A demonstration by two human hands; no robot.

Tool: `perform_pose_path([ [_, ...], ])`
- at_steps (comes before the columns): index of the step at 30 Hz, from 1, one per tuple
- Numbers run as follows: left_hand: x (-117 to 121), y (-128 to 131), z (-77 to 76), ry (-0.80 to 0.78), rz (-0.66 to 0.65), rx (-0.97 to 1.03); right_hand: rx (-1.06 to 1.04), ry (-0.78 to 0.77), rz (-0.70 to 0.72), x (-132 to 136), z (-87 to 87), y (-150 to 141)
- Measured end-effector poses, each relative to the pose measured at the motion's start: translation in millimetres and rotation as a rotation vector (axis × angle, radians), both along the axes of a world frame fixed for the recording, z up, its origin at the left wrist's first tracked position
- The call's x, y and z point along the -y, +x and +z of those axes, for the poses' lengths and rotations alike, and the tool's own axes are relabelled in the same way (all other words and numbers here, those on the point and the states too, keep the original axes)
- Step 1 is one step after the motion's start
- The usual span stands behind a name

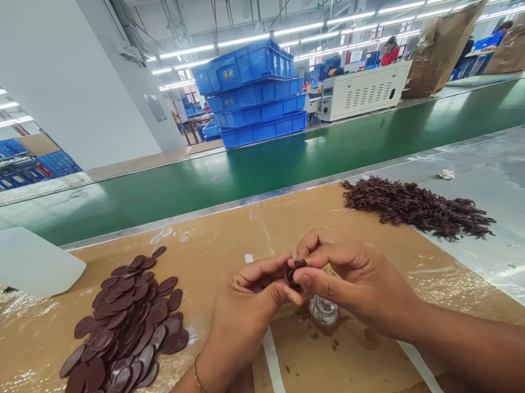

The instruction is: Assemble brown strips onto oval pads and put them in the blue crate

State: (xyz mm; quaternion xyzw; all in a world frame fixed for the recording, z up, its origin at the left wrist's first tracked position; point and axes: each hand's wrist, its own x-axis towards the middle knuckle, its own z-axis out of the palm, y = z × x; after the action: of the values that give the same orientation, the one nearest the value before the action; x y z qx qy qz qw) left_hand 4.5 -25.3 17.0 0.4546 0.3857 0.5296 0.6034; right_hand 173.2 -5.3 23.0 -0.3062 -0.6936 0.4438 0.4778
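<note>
My left hand (249, 307) is closed, thumb and fingers pinching a dark brown oval disc (289, 276) seen nearly edge-on. Against it my right hand (365, 282) pinches a small dark brown piece (299, 263); the fingers partly hide both parts, so how they join cannot be made out. Just below the hands is a small clear dish (324, 312) with a glossy, wet look. To the left lies a heap of flat brown oval discs (128, 323). Toward the back right is a pile of small, knobbly dark brown pieces (412, 205).
Brown cardboard (212, 241) covers the worktable, with white tape strips (275, 367) and wet drops. A translucent jug (30, 261) stands at left. Beyond runs a green conveyor belt (182, 189), then stacked blue crates (256, 96), a pale machine (363, 89) and people farther off.
</note>
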Motion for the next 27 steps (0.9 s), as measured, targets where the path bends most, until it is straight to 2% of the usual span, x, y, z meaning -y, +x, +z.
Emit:
perform_pose_path([
  [27, -0.5, -0.5, -3.6, 0.023, -0.003, -0.013, -0.010, 0.000, 0.001, -1.5, -2.7, -0.5],
])
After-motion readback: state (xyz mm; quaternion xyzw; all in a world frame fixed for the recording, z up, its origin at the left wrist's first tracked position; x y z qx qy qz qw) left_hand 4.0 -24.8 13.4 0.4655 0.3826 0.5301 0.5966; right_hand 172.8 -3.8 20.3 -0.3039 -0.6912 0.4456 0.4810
